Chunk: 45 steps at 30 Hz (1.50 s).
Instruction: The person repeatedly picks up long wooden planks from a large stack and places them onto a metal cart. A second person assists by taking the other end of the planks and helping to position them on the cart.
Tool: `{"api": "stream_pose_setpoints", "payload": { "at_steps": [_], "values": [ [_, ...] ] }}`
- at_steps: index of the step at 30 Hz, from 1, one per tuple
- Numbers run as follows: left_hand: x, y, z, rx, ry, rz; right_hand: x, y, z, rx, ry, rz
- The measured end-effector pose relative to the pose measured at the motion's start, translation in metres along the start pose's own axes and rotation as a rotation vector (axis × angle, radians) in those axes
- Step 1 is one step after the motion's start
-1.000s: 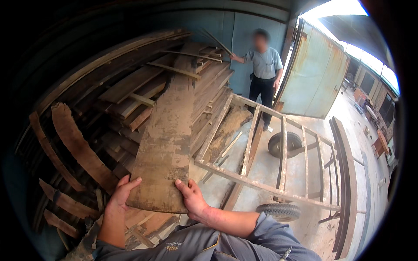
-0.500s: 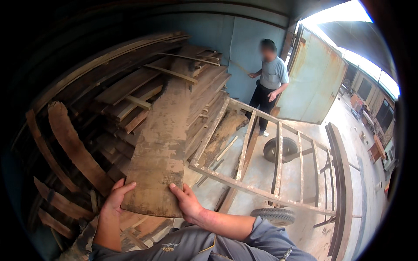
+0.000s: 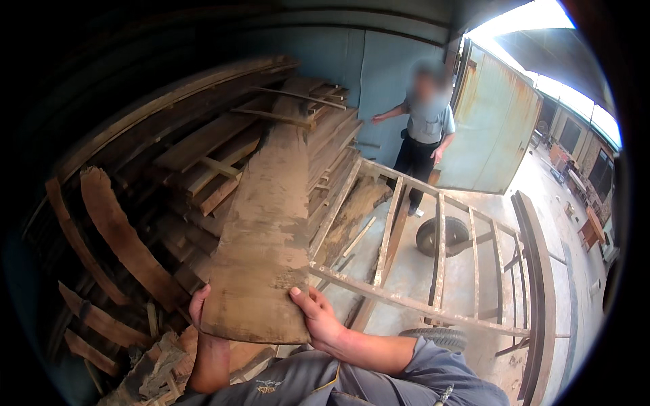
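A long, wide wooden plank (image 3: 261,230) stretches away from me, its near end between my hands and its far end up on the stacked boards. My left hand (image 3: 201,311) grips its left edge, partly hidden behind the wood. At the right edge, near the front corner, my right hand (image 3: 318,319) is closed on the plank with the thumb lying on top and the fingers underneath. The upper face is brown with darker, rough patches.
Stacked boards (image 3: 196,155) rise at the left, with curved offcuts (image 3: 128,237) beside them. A whitish ladder-like frame (image 3: 413,306) lies to the right above tyres (image 3: 433,237). A co-worker (image 3: 426,122) stands beyond it. A dark beam (image 3: 538,291) borders the far right.
The plank's near end has shifted right and slightly down with both hands. The co-worker's arm has swung outward, and the thin stick in that hand no longer shows.
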State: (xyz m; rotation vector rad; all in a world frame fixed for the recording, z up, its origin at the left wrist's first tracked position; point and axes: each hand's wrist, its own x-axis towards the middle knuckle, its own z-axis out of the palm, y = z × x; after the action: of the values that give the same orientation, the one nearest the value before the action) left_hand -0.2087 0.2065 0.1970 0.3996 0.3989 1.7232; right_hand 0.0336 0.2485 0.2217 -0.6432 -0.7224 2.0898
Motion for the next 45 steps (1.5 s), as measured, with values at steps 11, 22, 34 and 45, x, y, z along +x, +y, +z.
{"api": "stream_pose_setpoints", "payload": {
  "at_steps": [11,22,34,45],
  "values": [
    [0.007,0.012,0.154,0.36,-0.139,-0.094,-0.025,-0.032,-0.01,0.295,-0.032,0.074],
    [0.006,0.004,0.15,0.324,-0.093,-0.07,-0.026,-0.032,-0.015,0.302,-0.021,0.049],
    [0.004,0.0,0.126,0.316,-0.057,-0.092,-0.025,-0.028,-0.018,0.244,-0.001,0.044],
    [0.004,-0.011,0.12,0.298,-0.081,-0.052,-0.023,-0.015,-0.035,0.268,-0.028,0.089]
  ]
}}
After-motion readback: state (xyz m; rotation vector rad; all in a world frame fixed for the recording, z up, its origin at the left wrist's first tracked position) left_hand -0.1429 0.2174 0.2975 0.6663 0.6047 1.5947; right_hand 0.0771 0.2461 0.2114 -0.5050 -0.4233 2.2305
